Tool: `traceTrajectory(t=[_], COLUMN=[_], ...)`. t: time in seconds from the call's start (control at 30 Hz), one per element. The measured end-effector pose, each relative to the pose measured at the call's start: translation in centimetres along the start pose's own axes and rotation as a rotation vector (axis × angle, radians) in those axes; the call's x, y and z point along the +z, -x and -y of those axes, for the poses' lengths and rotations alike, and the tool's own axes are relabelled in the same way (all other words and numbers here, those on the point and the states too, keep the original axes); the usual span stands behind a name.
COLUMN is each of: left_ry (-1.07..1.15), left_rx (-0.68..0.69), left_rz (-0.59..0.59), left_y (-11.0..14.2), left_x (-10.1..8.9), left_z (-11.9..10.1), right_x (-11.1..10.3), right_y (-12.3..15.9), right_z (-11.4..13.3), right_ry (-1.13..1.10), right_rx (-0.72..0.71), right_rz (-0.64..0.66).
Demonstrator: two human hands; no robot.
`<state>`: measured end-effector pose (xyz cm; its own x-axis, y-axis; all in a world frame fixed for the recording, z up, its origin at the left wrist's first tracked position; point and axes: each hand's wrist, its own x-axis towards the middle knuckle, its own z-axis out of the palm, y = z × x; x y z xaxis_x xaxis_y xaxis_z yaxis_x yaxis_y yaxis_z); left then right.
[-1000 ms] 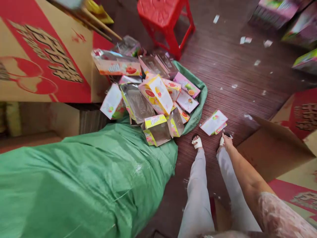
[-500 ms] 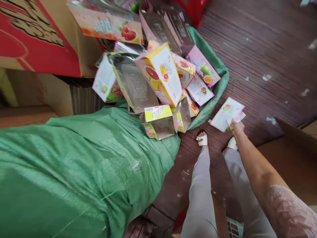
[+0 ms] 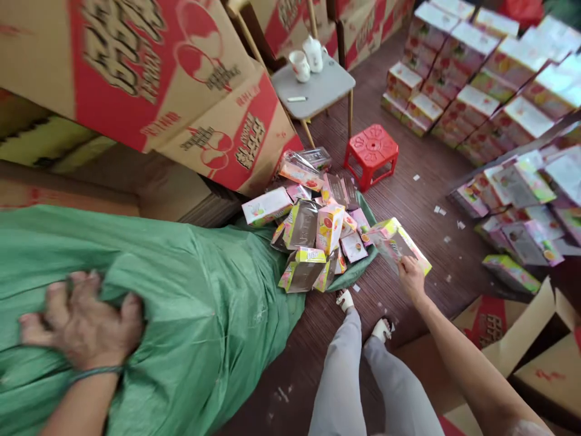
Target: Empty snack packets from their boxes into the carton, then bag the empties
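My left hand grips a fold of the big green woven sack at the lower left, fingers closed on the cloth. My right hand is stretched forward and holds a flat colourful gift box above the floor, just right of the sack's mouth. A pile of similar fruit-printed boxes with clear windows spills from the open end of the sack. My legs and white sandals stand beside the pile.
Large red-and-tan cartons are stacked at the left. A small grey table with a teapot and cup and a red plastic stool stand behind the pile. Stacks of boxes fill the right. An open carton lies at lower right.
My right hand took hold of the flat box on the floor and lifted it. The view pulled back and up, and my left hand has come into view gripping the sack.
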<state>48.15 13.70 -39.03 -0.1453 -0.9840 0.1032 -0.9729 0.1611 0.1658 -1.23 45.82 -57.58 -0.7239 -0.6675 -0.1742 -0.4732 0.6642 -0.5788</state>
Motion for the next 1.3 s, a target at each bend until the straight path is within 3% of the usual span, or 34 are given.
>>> traceTrajectory(t=[0.07,0.17,0.27,0.47,0.57,0.67,0.8,0.93,1.03,1.13,1.3], left_ry=[0.037,0.053,0.057,0.084,0.089,0.105,0.148,0.197,0.24,0.288,0.334], left_rx=[-0.017,-0.039,-0.057,-0.089,-0.092,-0.092,-0.087,-0.1,-0.108,-0.104,-0.089], left_rz=[-0.064,-0.058,-0.038,-0.032,0.001,0.038,0.064,0.092,0.097,0.104,0.104], left_y=[0.0,-0.1,0.1,0.7,1.1,1.4,1.6,1.5,1.3,1.1,0.9], left_x=[0.0,0.7,1.1,1.3,1.3,1.1,1.0,0.9,0.8,0.8,0.8], left_z=[0.9,1.7,2.0,2.7,3.1,3.1,3.0,2.7,2.4,2.2,2.0], right_x=[-0.4,0.3,2.1,6.5,8.5,10.3,11.0,7.5,1.9,-5.2,-15.7], right_y=[-2.2,-5.3,-7.9,-14.6,-18.1,-19.3,-16.8,-13.1,-11.4,-10.5,-8.8], right_z=[5.3,13.6,20.7,30.0,33.7,35.8,34.1,28.3,23.8,20.1,16.2], right_ry=[0.035,0.131,0.208,0.295,0.353,0.458,0.648,0.738,0.781,0.815,0.802], right_rx=[-0.246,-0.617,-0.83,-0.901,-0.912,-0.896,-0.664,-0.456,-0.314,-0.193,-0.013], right_rz=[-0.008,-0.015,-0.007,0.071,0.213,0.445,0.731,0.729,0.709,0.651,0.499])
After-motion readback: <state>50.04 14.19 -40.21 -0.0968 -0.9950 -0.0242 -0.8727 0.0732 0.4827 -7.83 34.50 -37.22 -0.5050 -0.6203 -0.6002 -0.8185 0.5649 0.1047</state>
